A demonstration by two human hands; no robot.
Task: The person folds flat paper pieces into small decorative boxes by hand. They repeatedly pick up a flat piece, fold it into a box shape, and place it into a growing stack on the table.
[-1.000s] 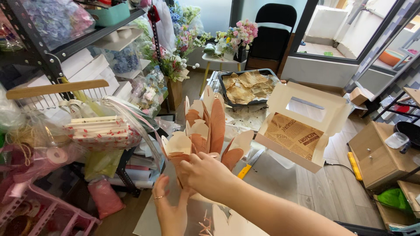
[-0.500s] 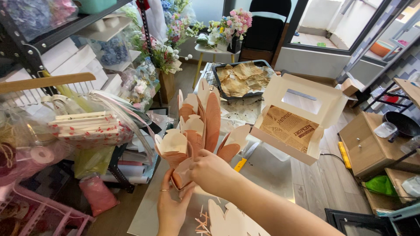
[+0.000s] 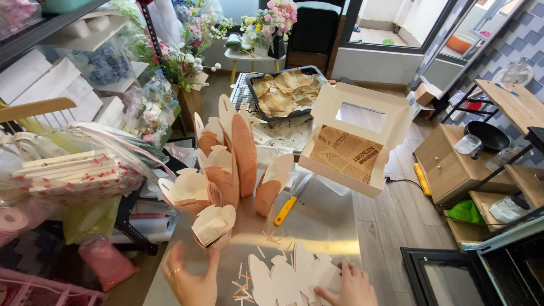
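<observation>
**Hands at the near edge of the table, among scalloped paper pieces**

The left hand (image 3: pixel 190 280) is spread wide, palm down, holding nothing; its fingertips come close up to the lowest folded paper cup (image 3: pixel 212 225), though contact cannot be told. That cup sits just beyond the hand with its open mouth tilted toward the viewer. Behind it rises a cluster of stacked paper cups (image 3: pixel 224 161), orange-ribbed outside and cream inside, their long petal-shaped flaps pointing up and away from the hands.

The right hand (image 3: pixel 351 286) lies low at the frame's edge, fingers resting on a fan of flat scalloped paper sheets (image 3: pixel 292 277). The sheets lie flat on the metal table (image 3: pixel 317 226), their rounded lobes pointing away from the person. Thin paper slivers (image 3: pixel 246 280) are scattered between the two hands.

Beyond the right hand lies an orange-handled knife (image 3: pixel 292 199), its long axis diagonal, blade pointing away and rightward. Farther off stands an open windowed box (image 3: pixel 354 141).
</observation>
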